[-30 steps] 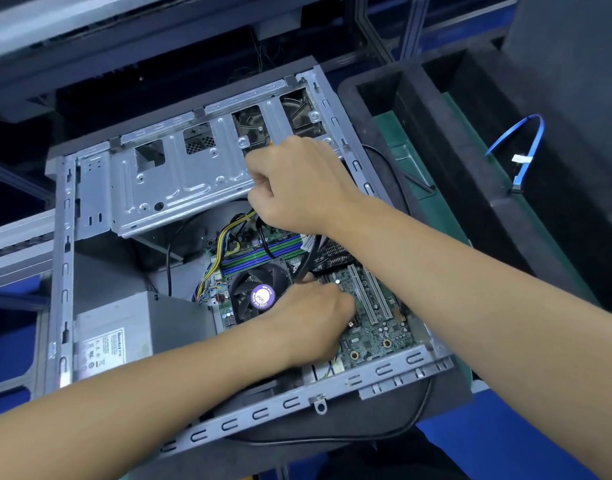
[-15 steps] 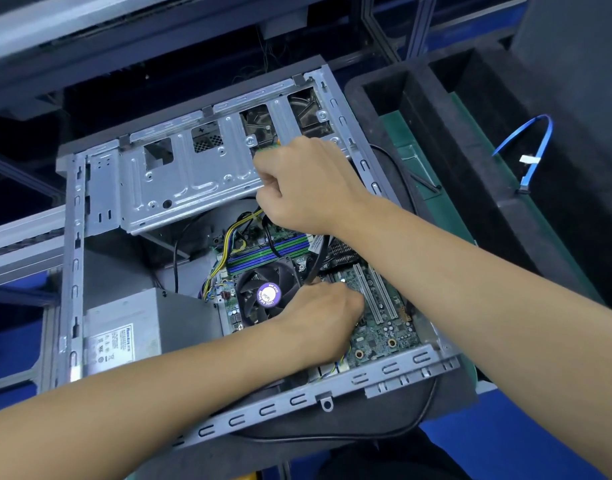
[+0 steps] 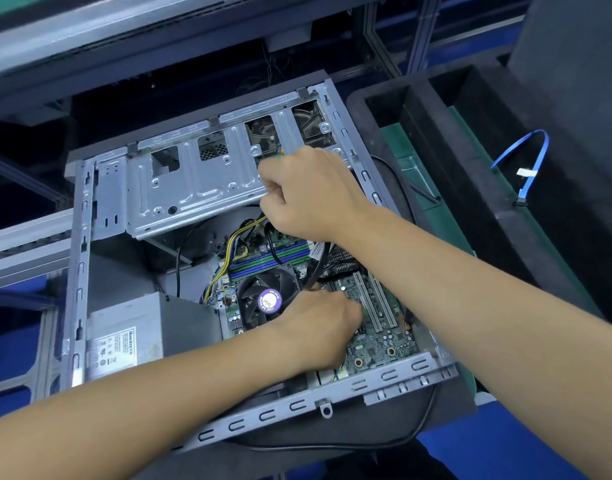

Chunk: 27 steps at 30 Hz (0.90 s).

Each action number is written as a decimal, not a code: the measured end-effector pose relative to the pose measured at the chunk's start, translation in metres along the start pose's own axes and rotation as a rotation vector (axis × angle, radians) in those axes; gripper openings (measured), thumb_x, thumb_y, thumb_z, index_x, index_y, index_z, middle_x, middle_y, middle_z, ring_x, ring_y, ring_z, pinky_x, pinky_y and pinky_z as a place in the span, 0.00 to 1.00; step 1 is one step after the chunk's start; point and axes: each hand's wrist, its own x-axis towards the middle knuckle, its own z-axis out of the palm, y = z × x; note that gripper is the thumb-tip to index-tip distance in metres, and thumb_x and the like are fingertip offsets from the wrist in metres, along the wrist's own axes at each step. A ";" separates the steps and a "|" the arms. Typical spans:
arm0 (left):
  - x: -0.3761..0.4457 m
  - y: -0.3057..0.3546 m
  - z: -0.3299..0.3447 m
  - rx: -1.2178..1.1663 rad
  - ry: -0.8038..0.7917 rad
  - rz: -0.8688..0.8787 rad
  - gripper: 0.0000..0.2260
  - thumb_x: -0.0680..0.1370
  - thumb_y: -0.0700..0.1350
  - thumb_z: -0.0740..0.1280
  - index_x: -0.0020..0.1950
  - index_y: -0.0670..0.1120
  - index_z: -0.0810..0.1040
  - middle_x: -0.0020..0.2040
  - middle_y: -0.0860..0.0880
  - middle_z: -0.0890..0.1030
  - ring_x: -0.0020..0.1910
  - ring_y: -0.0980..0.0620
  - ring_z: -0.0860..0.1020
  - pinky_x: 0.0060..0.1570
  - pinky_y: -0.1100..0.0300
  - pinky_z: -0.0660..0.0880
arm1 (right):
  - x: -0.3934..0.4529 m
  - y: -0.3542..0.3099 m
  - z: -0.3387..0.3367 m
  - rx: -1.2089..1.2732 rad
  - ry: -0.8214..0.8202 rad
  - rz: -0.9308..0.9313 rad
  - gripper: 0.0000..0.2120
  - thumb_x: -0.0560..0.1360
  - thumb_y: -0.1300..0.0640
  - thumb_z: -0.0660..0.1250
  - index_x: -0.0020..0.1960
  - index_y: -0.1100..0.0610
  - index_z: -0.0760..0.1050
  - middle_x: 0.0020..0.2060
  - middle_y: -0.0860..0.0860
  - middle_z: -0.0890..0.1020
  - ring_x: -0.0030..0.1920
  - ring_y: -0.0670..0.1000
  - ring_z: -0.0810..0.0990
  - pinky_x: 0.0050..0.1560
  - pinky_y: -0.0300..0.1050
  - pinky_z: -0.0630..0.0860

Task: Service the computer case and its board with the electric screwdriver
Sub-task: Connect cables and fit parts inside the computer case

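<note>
Lying on its side with the panel off, the grey sheet-metal computer case (image 3: 100, 237) rests on a dark foam-lined surface (image 3: 453, 407), its green circuit board (image 3: 384, 337) exposed in the lower right of the shell beside the black round cooler fan with a purple label (image 3: 268, 301) and the grey boxed power supply (image 3: 124, 337). Progress, judged: board still seated and cabled, yellow-and-black wire bundle (image 3: 235, 244) still attached, so most servicing seems left. Right hand (image 3: 311, 195): fingers curled around something hidden in the fist at the edge of the silver perforated drive cage (image 3: 193, 188), with a black cord (image 3: 318, 265) running down from it; probably the electric screwdriver, though its body is not visible. Left hand (image 3: 318, 327): fingers bent down onto the board just beside the fan, near the white expansion slots (image 3: 373, 303); whether they pinch anything cannot be told. Room: tight, bounded by cage above, slotted case rail (image 3: 332, 393) below, both forearms crossing the opening. Outward: black foam bin (image 3: 418, 109) at right; blue looped data cable (image 3: 526, 168) well apart.
</note>
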 end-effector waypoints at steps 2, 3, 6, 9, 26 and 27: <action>0.000 0.001 0.001 0.005 -0.007 0.011 0.17 0.67 0.33 0.63 0.31 0.46 0.56 0.30 0.48 0.61 0.31 0.45 0.65 0.36 0.53 0.71 | 0.000 0.000 0.000 -0.001 -0.007 0.002 0.04 0.70 0.59 0.62 0.37 0.57 0.69 0.26 0.50 0.67 0.30 0.55 0.65 0.34 0.43 0.65; 0.000 0.001 0.001 0.009 -0.005 0.016 0.17 0.67 0.33 0.63 0.31 0.46 0.55 0.30 0.48 0.60 0.31 0.45 0.65 0.35 0.53 0.69 | 0.000 -0.001 0.000 -0.002 -0.011 0.001 0.04 0.70 0.59 0.62 0.37 0.57 0.68 0.26 0.49 0.66 0.30 0.55 0.66 0.34 0.44 0.65; 0.000 -0.001 0.002 0.020 -0.011 0.023 0.17 0.68 0.33 0.63 0.31 0.46 0.55 0.29 0.48 0.61 0.31 0.45 0.66 0.33 0.54 0.68 | 0.001 -0.001 -0.001 0.001 -0.017 -0.001 0.04 0.71 0.59 0.62 0.37 0.57 0.68 0.25 0.48 0.65 0.30 0.55 0.67 0.34 0.44 0.66; -0.001 -0.005 0.003 0.036 -0.002 0.047 0.21 0.74 0.41 0.67 0.31 0.47 0.55 0.29 0.49 0.61 0.31 0.45 0.66 0.33 0.54 0.68 | 0.002 0.000 0.000 -0.004 -0.024 0.003 0.05 0.71 0.59 0.62 0.37 0.57 0.68 0.25 0.48 0.65 0.30 0.55 0.66 0.34 0.43 0.66; -0.002 -0.002 0.000 0.122 0.007 0.176 0.12 0.70 0.33 0.60 0.36 0.46 0.59 0.35 0.43 0.71 0.38 0.40 0.76 0.35 0.52 0.68 | 0.002 -0.002 -0.002 -0.010 -0.004 0.017 0.06 0.71 0.59 0.62 0.39 0.61 0.74 0.27 0.50 0.67 0.30 0.54 0.64 0.33 0.45 0.67; -0.003 -0.003 0.000 0.118 0.014 0.175 0.12 0.70 0.33 0.60 0.36 0.46 0.59 0.35 0.44 0.69 0.38 0.40 0.76 0.36 0.52 0.69 | 0.002 -0.002 -0.002 -0.011 0.000 0.020 0.06 0.71 0.59 0.62 0.39 0.62 0.74 0.27 0.51 0.68 0.30 0.54 0.64 0.34 0.45 0.67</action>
